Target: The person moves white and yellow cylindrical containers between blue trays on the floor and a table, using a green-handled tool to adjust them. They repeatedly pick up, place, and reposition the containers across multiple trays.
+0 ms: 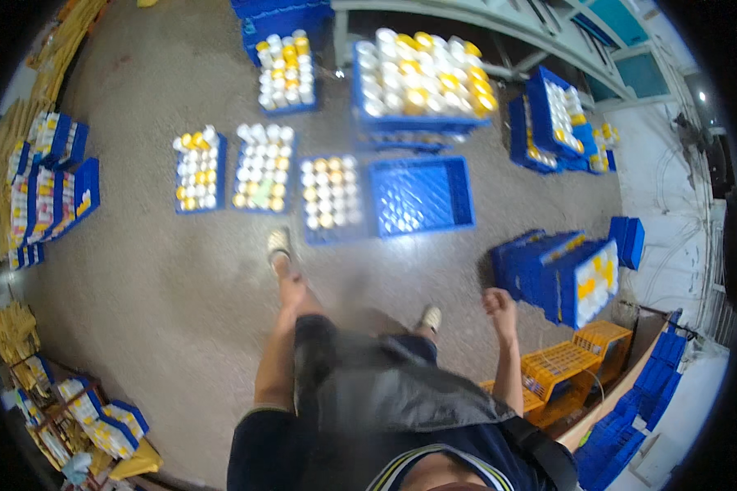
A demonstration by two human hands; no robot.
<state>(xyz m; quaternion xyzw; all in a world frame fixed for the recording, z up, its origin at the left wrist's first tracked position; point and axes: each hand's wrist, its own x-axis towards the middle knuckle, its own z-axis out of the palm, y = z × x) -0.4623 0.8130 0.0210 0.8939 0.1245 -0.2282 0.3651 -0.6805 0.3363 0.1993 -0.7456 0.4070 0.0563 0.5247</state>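
My right hand [499, 308] hangs at my right side with its fingers loosely curled, and nothing shows in it. Nearest to it is a group of blue crates [526, 266], one tipped so its white and yellow round-topped pieces face right. My left hand [296, 293] is in front of my left leg, and its fingers blend into the leg behind. On the floor ahead lies a blue crate [422, 233] with nothing in it. Beside it on the left is a blue crate [323, 240] filled with rows of pale round-topped pieces.
Two more filled blue crates [220, 176] lie further left. A tall filled stack [418, 124] stands beyond, by a metal frame [467, 16]. Orange crates [561, 364] are at my lower right. More stacked blue crates [88, 184] line the left side, and others [540, 106] the far right.
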